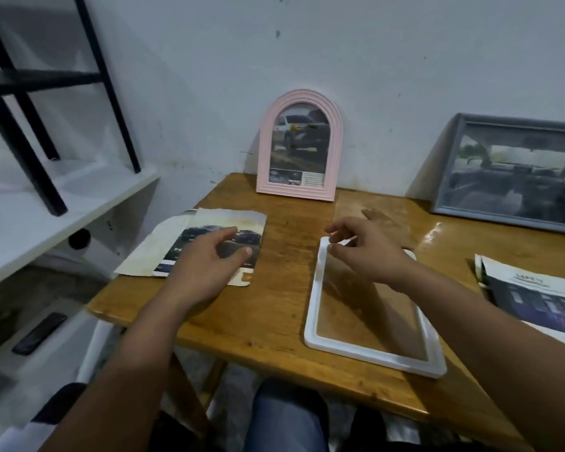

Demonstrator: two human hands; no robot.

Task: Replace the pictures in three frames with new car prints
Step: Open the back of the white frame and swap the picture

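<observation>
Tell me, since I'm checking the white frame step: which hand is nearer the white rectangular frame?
Right. The right hand is over the far end of the white rectangular frame; the left hand rests on the car print, apart from it.

Three frames: pink (299, 148), grey (516, 172), white (369, 308); two loose car prints (209, 247) (535, 298); two hands (206, 265) (366, 252).

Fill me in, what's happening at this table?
A person is swapping pictures in frames. The white frame lies flat and empty on the wooden table; the right hand pinches at its top edge. The left hand rests open on a loose car print lying on a backing sheet. The pink arched frame and a grey frame lean against the wall, both holding car pictures.
</observation>
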